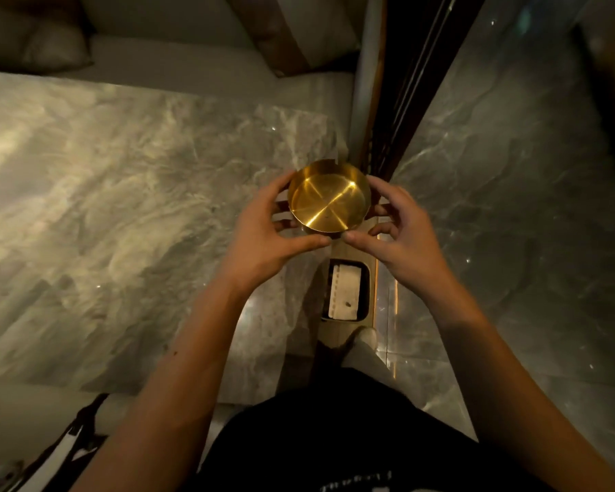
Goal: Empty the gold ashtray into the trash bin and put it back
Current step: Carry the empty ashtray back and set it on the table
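With your left hand (263,225) and right hand (398,229) clasping the empty-looking gold ashtray (329,199), keep it level and lower it gently onto the marble table (121,207).

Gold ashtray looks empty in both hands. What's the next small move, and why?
Probably lower the gold ashtray onto the marble tabletop to the left. Its bowl shows only bare shiny metal, so emptying seems done. The left hand and right hand hold it at the rim, above the table's right edge and the bin.
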The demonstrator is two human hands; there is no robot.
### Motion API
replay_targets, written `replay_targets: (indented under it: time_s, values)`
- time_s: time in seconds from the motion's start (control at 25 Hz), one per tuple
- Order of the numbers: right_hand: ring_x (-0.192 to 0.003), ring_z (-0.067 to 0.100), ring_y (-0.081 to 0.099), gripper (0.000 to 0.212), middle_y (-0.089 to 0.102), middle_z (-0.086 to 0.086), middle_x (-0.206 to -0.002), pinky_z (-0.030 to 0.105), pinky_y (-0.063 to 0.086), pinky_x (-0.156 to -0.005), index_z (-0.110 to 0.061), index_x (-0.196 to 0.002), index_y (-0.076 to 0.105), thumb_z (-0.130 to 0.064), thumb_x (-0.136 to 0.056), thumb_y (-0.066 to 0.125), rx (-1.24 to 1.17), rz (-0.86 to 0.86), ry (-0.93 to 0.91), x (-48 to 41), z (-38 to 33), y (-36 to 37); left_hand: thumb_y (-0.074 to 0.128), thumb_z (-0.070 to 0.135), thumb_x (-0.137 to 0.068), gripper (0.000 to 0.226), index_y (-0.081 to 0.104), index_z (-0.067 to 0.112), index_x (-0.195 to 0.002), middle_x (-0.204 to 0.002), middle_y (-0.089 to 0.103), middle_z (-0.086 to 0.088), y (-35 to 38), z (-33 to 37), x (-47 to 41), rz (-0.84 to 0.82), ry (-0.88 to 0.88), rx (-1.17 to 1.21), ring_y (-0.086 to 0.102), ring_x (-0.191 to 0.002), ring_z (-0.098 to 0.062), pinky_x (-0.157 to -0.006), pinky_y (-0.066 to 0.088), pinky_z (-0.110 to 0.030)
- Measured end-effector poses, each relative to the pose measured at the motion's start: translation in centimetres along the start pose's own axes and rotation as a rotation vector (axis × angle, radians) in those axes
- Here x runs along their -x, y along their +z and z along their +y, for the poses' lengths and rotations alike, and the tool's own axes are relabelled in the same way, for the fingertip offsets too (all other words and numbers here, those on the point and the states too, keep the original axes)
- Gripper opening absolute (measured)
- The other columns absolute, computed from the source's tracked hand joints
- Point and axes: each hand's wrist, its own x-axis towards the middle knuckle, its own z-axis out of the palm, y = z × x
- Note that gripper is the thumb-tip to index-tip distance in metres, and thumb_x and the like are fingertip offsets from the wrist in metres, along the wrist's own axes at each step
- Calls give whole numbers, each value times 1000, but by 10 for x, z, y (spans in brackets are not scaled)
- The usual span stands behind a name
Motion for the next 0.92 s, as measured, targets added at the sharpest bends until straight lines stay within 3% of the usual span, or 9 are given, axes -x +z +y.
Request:
replay_targets:
  time_s: [0.24, 0.36, 0.52, 0.72, 0.92]
  values:
    - [-109, 5, 57, 72, 54, -4, -127, 23, 53, -83, -30, -134, 49, -26, -70, 83, -6, -87, -145, -6, -51, 27, 91, 34, -59, 93, 47, 27, -141, -134, 57, 9, -43, 33, 42, 215, 82, -78, 56, -122, -5, -102, 51, -30]
    - [-107, 1, 58, 70, 55, -12, -125, 19, 52, -82, -35, -131, 48, -32, -70, 82, 30, -190, -241, -17, -79, 30, 91, 36, -59, 94, 47, 25, -142, -133, 57, 10, -55, 52, 60, 346, 98, -102, 55, -121, -1, -103, 48, -22]
    - [-106, -3, 56, 76, 53, -15, -126, 16, 51, -81, -29, -136, 49, -45, -67, 77, 34, -257, -339, -29, -108, 42, 86, 48, -57, 95, 47, 28, -141, -135, 55, 12, -75, 68, 75, 460, 115, -134, 53, -121, 6, -97, 45, -8]
    - [-111, 4, 58, 80, 57, -5, -129, 24, 52, -86, -26, -137, 50, -50, -65, 74, 13, -306, -391, -42, -131, 70, 88, 40, -60, 94, 46, 24, -142, -138, 55, 8, -104, 75, 81, 534, 101, -171, 53, -127, -5, -105, 44, -18]
    - [-113, -5, 54, 71, 54, -19, -125, 17, 49, -87, -40, -133, 45, -43, -70, 78, 19, -365, -415, -65, -147, 94, 90, 32, -62, 94, 44, 21, -143, -141, 53, 3, -133, 74, 75, 581, 71, -221, 52, -128, -9, -102, 43, -13]
